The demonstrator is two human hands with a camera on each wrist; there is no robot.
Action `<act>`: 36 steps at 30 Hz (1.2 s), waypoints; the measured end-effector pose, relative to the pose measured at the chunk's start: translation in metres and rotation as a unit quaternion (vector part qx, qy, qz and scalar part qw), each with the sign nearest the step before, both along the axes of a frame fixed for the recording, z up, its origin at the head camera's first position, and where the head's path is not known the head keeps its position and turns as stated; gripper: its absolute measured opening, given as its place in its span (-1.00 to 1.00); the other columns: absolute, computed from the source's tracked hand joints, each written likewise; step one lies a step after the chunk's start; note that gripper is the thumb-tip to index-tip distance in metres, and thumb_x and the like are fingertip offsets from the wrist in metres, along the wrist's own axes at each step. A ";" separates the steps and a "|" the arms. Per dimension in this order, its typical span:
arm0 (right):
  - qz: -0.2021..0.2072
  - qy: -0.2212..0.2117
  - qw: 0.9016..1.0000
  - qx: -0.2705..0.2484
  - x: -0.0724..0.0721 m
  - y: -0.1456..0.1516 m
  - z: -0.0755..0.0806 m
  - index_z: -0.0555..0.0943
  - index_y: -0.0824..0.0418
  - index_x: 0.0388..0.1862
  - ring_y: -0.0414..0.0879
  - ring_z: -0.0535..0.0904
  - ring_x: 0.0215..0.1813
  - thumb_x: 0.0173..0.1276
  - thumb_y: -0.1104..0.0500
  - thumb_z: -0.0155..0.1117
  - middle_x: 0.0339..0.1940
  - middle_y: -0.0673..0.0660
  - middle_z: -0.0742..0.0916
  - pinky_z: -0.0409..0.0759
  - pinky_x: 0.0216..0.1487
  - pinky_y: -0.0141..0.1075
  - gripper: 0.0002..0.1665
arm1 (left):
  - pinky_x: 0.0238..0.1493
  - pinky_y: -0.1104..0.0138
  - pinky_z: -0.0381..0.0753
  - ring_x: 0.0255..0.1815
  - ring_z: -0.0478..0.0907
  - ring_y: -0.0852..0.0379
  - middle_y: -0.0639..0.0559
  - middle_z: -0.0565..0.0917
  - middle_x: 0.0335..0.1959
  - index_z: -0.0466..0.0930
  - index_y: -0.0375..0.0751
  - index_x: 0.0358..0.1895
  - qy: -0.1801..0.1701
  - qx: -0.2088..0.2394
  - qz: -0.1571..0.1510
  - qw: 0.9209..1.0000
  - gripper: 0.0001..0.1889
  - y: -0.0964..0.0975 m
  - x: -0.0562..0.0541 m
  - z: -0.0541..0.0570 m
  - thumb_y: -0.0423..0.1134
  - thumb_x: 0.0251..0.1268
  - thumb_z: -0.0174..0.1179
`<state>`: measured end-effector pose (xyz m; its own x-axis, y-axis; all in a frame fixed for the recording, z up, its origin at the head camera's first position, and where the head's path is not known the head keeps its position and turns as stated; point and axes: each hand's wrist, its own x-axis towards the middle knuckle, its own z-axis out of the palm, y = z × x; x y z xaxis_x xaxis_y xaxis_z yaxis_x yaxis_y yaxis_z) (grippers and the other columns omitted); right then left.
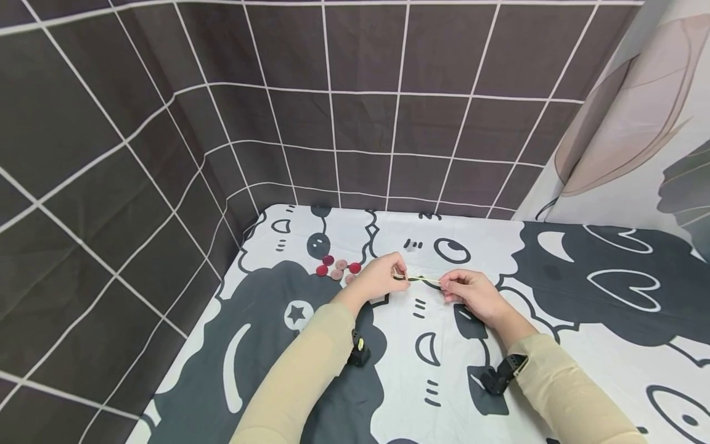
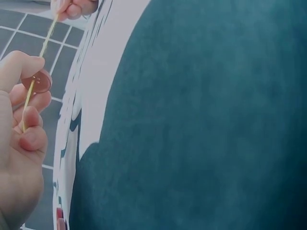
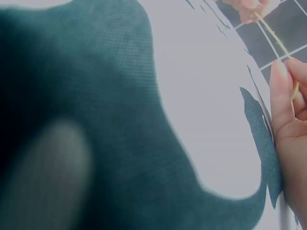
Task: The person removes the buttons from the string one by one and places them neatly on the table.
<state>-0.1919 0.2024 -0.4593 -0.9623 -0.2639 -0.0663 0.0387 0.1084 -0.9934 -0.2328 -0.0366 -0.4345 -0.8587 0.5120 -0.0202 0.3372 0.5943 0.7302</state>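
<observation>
A brownish-pink button [image 2: 43,82] is pinched in my left hand [image 1: 378,277], with a thin yellow cord [image 2: 46,42] running through its holes. The cord's short tail lies across the curled lower fingers in the left wrist view. My right hand [image 1: 473,293] pinches the cord's other end between thumb and forefinger; a bit of yellow end [image 3: 295,91] shows past the fingertips in the right wrist view. Between the two hands the cord [image 1: 426,280] stretches nearly straight, just above the cloth.
Several loose buttons lie left of my left hand, among them a red button [image 1: 322,271] and a pink button [image 1: 336,274]. A black-and-white patterned cloth [image 1: 399,382] covers the surface. Dark gridded fabric [image 1: 360,123] hangs behind and at left; a leaf-patterned curtain [image 1: 627,135] hangs at right.
</observation>
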 end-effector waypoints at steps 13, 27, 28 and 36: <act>0.001 0.004 1.000 -0.002 0.000 0.000 -0.001 0.42 0.68 -0.09 -0.22 0.60 -0.38 0.35 0.34 0.13 -0.30 0.20 0.64 0.60 -0.27 -0.38 -0.65 | -0.23 0.37 0.46 -0.30 0.48 0.22 0.16 0.57 -0.26 0.45 -0.03 -0.26 0.002 0.007 0.007 1.000 -0.78 -0.008 -0.003 -0.005 -0.19 0.11 0.32; 0.001 0.003 1.000 0.003 0.001 0.000 0.002 0.42 0.68 -0.08 -0.22 0.60 -0.37 0.35 0.31 0.15 -0.30 0.21 0.64 0.59 -0.26 -0.38 -0.62 | -0.21 0.37 0.45 -0.29 0.47 0.21 0.17 0.57 -0.25 0.45 -0.02 -0.26 0.002 -0.002 0.018 1.000 -0.78 -0.014 -0.001 -0.001 -0.16 0.12 0.31; 0.001 0.003 1.000 0.003 0.001 0.000 0.002 0.42 0.68 -0.08 -0.22 0.60 -0.37 0.35 0.31 0.14 -0.29 0.21 0.64 0.59 -0.26 -0.38 -0.63 | -0.21 0.36 0.45 -0.29 0.47 0.21 0.17 0.56 -0.25 0.45 -0.02 -0.26 0.000 -0.003 0.020 1.000 -0.79 -0.014 -0.001 -0.001 -0.16 0.12 0.31; -0.002 -0.003 1.000 -0.003 0.002 -0.001 0.001 0.41 0.68 -0.06 -0.21 0.60 -0.37 0.36 0.33 0.12 -0.28 0.21 0.63 0.60 -0.26 -0.38 -0.64 | -0.25 0.37 0.45 -0.33 0.46 0.21 0.18 0.55 -0.29 0.45 -0.03 -0.27 -0.004 0.003 0.023 1.000 -0.78 -0.015 0.002 0.000 -0.17 0.11 0.31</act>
<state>-0.1902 0.2016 -0.4582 -0.9629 -0.2603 -0.0714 0.0460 0.1025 -0.9937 -0.2308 -0.0520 -0.4346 -0.8809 0.4725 -0.0253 0.3034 0.6050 0.7361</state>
